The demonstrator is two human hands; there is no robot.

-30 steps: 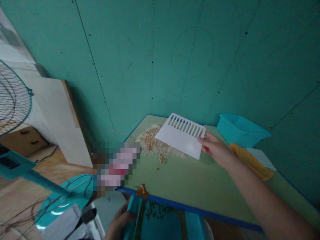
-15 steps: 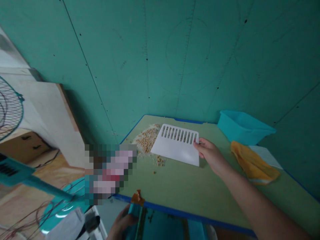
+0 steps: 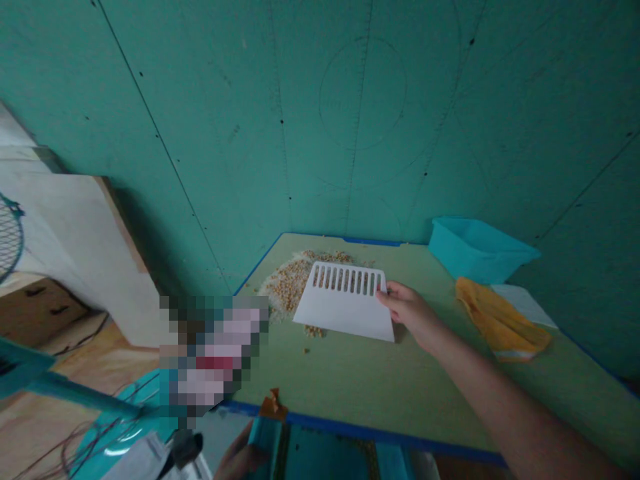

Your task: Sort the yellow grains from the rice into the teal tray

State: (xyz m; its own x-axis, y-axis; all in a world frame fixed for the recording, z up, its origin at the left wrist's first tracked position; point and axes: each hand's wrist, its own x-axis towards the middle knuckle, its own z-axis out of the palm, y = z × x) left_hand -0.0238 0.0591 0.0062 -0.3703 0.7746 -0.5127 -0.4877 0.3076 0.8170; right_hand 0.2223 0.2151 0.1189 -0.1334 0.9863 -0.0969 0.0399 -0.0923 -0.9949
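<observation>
My right hand (image 3: pixel 409 313) is closed on the right edge of a white slotted scraper (image 3: pixel 344 301), whose lower edge rests on the green table (image 3: pixel 380 380). A pile of mixed grain (image 3: pixel 289 282) lies just behind and to the left of the scraper, with a few grains in front of it. At the bottom edge my left hand (image 3: pixel 241 457) grips the rim of a teal container (image 3: pixel 320 453) held below the table's blue front edge; only part of this hand shows.
A teal tub (image 3: pixel 475 247) stands at the back right by the teal wall. An orange cloth (image 3: pixel 500 320) and a white sheet (image 3: pixel 525 303) lie in front of it. A teal fan (image 3: pixel 60 393) and a wooden cabinet (image 3: pixel 70 253) are to the left.
My right hand has lowered the scraper from a raised tilt down onto the table and drawn it toward me, in front of the grain pile. The left hand keeps holding the container.
</observation>
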